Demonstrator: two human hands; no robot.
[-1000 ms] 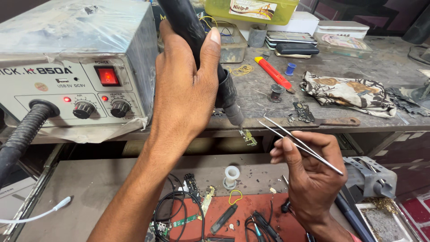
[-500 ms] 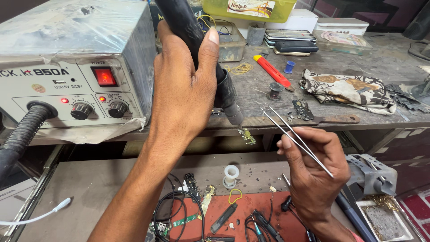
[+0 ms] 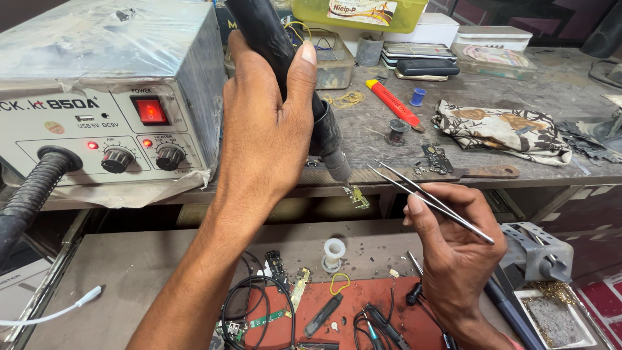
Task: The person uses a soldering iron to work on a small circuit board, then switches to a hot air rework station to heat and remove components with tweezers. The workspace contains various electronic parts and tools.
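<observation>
Gripping a black hot-air wand point(image 3: 311, 110), left hand point(image 3: 265, 129) aims its nozzle at a small circuit board point(image 3: 357, 196) on tabletop point(image 3: 570, 97) edge; right hand point(image 3: 453, 249) pinches tweezers point(image 3: 427, 199), tips approx. just beside nozzle, prob. not touching.

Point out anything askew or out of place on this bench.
A small circuit board sits at the bench's front edge, partly overhanging, just below the hot-air nozzle in the left hand. The right hand holds tweezers nearby.
</observation>
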